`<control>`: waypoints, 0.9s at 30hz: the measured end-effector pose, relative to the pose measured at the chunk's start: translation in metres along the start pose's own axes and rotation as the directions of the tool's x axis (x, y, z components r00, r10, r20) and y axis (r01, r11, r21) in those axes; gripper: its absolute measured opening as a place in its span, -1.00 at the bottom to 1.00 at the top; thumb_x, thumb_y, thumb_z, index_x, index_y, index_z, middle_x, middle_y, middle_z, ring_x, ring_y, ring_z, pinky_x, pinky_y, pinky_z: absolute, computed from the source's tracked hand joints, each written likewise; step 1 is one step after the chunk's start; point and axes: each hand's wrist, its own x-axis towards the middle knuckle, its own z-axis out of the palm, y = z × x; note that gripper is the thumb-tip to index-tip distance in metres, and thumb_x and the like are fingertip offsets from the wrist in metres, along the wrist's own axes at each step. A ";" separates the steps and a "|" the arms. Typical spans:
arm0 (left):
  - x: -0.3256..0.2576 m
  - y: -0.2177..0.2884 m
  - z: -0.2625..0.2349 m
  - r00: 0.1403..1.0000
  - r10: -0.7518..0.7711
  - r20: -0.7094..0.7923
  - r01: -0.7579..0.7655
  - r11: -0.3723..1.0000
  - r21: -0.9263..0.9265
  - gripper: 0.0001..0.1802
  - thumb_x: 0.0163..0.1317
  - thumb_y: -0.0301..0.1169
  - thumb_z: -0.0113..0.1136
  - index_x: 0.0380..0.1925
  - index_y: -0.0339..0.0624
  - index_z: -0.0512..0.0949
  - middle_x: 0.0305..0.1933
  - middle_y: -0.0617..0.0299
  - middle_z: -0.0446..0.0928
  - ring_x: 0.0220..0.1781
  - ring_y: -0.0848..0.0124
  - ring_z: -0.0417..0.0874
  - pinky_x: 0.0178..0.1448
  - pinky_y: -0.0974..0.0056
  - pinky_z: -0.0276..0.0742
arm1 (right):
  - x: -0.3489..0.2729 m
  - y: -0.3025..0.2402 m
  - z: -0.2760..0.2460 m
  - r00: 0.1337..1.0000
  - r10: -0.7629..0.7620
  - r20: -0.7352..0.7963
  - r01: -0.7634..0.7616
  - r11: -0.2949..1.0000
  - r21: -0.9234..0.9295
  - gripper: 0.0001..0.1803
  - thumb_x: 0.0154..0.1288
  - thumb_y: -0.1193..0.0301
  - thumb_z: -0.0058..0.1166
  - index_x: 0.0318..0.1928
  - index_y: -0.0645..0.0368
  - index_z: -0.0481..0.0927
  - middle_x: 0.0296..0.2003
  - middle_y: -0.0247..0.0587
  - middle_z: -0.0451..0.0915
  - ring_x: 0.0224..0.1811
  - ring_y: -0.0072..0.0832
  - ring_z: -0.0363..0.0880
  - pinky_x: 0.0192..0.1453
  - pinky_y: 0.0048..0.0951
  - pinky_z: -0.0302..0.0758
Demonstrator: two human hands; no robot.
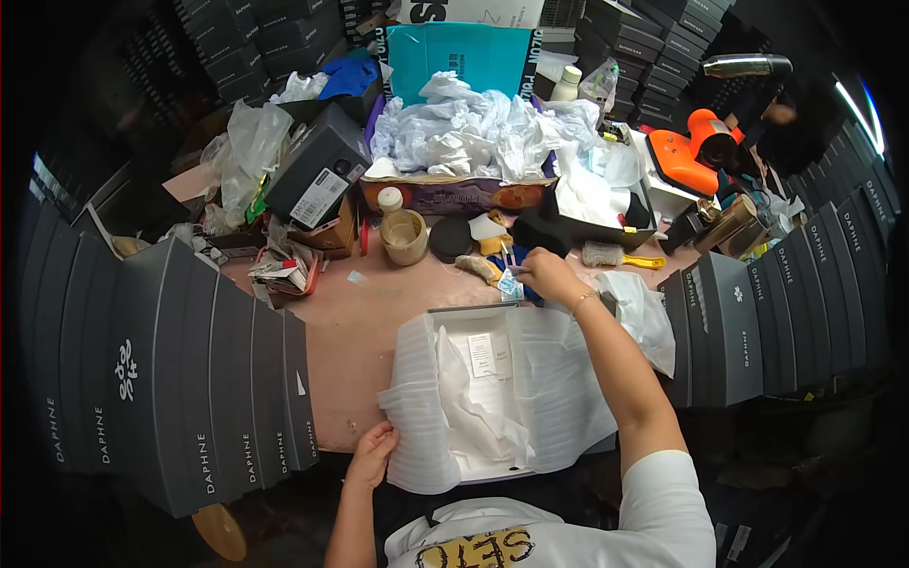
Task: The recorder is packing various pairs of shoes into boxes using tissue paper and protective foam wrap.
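1. Left hand (373,456), fingers drawn together, holds the left edge of a white foam sheet (417,417) draped over the side of an open shoebox (490,391).
2. Right hand (547,276), fingers bunched, is at a small blue-and-white packet (509,287); whether it grips this, I cannot tell.
3. Shoebox sits at the worktop's (346,346) near edge, white tissue paper (461,393) (rumpled) and a printed card (481,355) inside.
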 end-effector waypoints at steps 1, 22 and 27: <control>-0.001 0.008 0.005 0.999 -0.047 -0.027 0.045 0.998 -0.052 -0.76 0.31 -0.44 0.18 -0.05 -0.24 0.50 -0.16 0.28 0.62 -0.14 0.54 0.61 0.06 0.42 0.47 | 0.011 0.013 0.026 0.999 0.028 0.045 -0.026 0.999 -0.029 -0.72 0.10 0.21 0.22 -0.31 0.17 0.69 -0.21 0.00 0.58 -0.12 -0.06 0.59 -0.05 -0.13 0.53; -0.057 0.043 0.071 0.954 0.296 0.039 -0.278 0.927 -0.252 -0.71 0.34 -0.40 0.08 0.03 -0.24 0.49 0.01 0.15 0.58 0.01 0.39 0.61 0.14 0.27 0.52 | -0.176 -0.189 0.078 0.958 0.081 0.274 -0.080 0.997 -0.016 -0.48 0.19 0.24 0.12 0.04 0.38 0.40 -0.29 0.13 0.59 -0.28 0.03 0.62 -0.16 -0.09 0.55; -0.055 0.087 0.104 0.876 0.481 0.047 -0.465 0.865 -0.186 -0.81 0.37 -0.37 0.07 -0.08 -0.17 0.52 -0.12 0.19 0.60 -0.13 0.44 0.64 -0.04 0.31 0.60 | -0.182 -0.186 0.100 0.983 0.115 0.146 -0.129 0.988 0.086 -0.62 0.21 0.32 0.02 -0.04 0.31 0.41 -0.31 0.13 0.59 -0.30 0.01 0.62 -0.23 -0.06 0.56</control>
